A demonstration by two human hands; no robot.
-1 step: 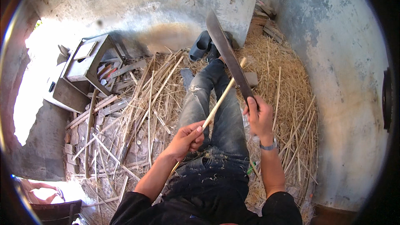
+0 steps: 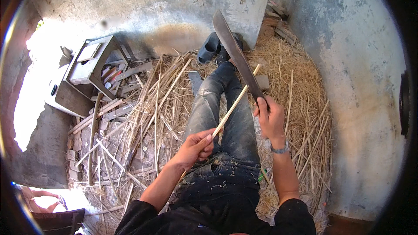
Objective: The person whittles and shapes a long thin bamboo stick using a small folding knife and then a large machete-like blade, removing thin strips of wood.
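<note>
Left hand (image 2: 197, 147) grips stick (image 2: 230, 109) angled upward; right hand (image 2: 270, 119) clasps machete (image 2: 237, 56), blade bearing on stick for paring.

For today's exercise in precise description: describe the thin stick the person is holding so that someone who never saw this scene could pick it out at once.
Start at the person's jeans-clad legs, stretched out over the straw-covered floor. Above the lap, the left hand grips the lower part of a thin pale stick slanting up to the right, where it meets the long dark blade held by the right hand. Unlike the strips scattered on the floor, it is lifted and held.
</note>
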